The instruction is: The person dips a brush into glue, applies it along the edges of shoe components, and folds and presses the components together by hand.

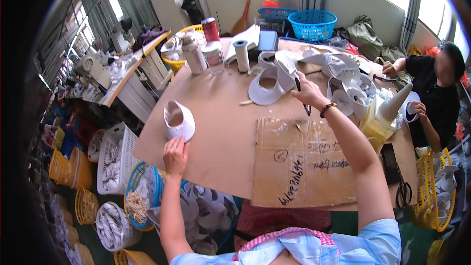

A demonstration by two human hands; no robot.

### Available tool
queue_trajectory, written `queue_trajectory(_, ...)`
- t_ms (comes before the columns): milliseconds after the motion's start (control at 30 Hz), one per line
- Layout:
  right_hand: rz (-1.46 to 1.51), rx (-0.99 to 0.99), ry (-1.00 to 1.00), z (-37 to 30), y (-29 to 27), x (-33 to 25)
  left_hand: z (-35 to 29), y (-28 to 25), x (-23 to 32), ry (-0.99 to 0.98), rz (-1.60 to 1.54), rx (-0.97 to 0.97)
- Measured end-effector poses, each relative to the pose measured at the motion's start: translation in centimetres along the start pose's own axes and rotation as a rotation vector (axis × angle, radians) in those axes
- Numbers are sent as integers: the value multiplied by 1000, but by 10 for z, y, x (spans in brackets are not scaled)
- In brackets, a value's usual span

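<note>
At the table's left side, my left hand (175, 157) is closed at the near brim of a white sun visor (182, 126), fingertips pressed to its edge. My right hand (310, 92) stretches out over the far middle, closed around a slim black tool (307, 109) whose exact kind I cannot make out; its ends show on both sides of the palm. The fingers of that hand are right beside a white visor (286, 68) in a heap. Another visor (265, 93) lies flat just left of it.
A cardboard sheet (299, 167) lies in front of me, with large black scissors (404, 194) to its right. Bottles, a jar (213, 58) and a thread cone (241, 56) stand at the back. A co-worker (439, 93) sits at the right, holding a visor. Baskets (117, 157) crowd the left floor.
</note>
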State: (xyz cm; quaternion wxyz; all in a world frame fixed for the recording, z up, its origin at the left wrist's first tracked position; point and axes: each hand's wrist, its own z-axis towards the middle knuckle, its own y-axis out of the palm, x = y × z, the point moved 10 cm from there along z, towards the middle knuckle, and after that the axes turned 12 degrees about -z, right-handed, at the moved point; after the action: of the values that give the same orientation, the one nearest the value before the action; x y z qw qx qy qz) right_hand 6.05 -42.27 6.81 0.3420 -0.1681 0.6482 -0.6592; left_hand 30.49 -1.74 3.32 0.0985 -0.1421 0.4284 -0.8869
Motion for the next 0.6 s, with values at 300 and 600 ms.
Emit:
queue_trajectory(300, -249, 370, -228, -22, -71, -53, 39, -45, 137, 27, -541, 76)
queue_trajectory(600, -486, 233, -863, -265, -47, -130, 63, 52, 267, 18, -738, -615)
